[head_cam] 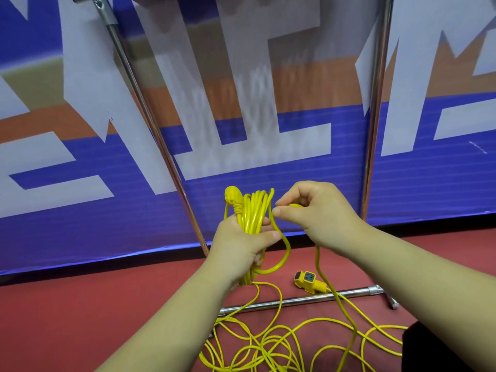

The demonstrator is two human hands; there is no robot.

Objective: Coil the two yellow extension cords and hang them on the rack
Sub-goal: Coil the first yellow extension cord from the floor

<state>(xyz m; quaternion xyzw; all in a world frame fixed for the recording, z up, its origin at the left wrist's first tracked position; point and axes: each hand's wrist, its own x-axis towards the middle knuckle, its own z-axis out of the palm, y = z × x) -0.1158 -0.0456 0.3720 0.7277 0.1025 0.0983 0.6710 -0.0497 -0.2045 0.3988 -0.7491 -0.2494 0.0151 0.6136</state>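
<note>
We had the coil (251,210) standing upright, plug (232,197) at its top, left hand (241,245) grip wrapped round its middle, right hand (316,213) grip pinching a strand (289,251) just right of it.

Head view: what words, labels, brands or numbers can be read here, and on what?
Banner: huge white character strokes, cut off by the frame; not readable as a word.
Yellow socket block: no marking legible, too small.
No other text shows.
</note>
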